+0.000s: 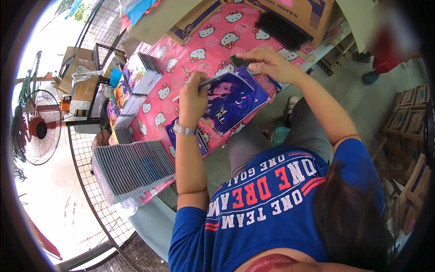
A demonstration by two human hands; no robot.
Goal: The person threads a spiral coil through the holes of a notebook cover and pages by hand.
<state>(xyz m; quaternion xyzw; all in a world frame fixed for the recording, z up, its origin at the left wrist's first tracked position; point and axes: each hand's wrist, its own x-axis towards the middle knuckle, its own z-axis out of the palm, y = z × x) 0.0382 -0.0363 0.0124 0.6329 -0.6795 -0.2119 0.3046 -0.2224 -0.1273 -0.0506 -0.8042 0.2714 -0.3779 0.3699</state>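
Looking straight down past a blue printed shirt (pixel 267 199), the near ground is bare grey concrete floor (pixel 376 104) on the right and a wire-mesh panel (pixel 97 199) on the left. Just above that mesh sits a long stack of spiral-bound notebooks (pixel 133 170), spines lined up in a tight grey row, wrapped partly in clear plastic.

Now the hands. The left hand (pixel 192 97), a metal watch (pixel 185 130) on its wrist, is clamped on the spiral edge of a purple notebook (pixel 235 99) with a cartoon figure on the cover, holding it tilted over the table. Another notebook of the same kind lies flat underneath, at the table's near edge. The right hand (pixel 267 63) hangs over the top corner of the purple notebook, fingers curled downward; whether it actually pinches anything, I cannot tell. The two hands are apart, one at each end of that cover.

The surface itself is a pink tablecloth (pixel 204 50) dotted with white cartoon cat faces. Further left on it, more notebooks stand in fanned piles (pixel 142 72), bright covers showing.

Beyond them, a bundle of black spiral coils (pixel 283 29) rests against a cardboard box (pixel 290 9) at the table's far end. Out at the left rim stands a red pedestal fan (pixel 41 127) in bright daylight, with cardboard cartons (pixel 79 72) beside it. At the right rim, wooden crates (pixel 408 113) are stacked on the floor.
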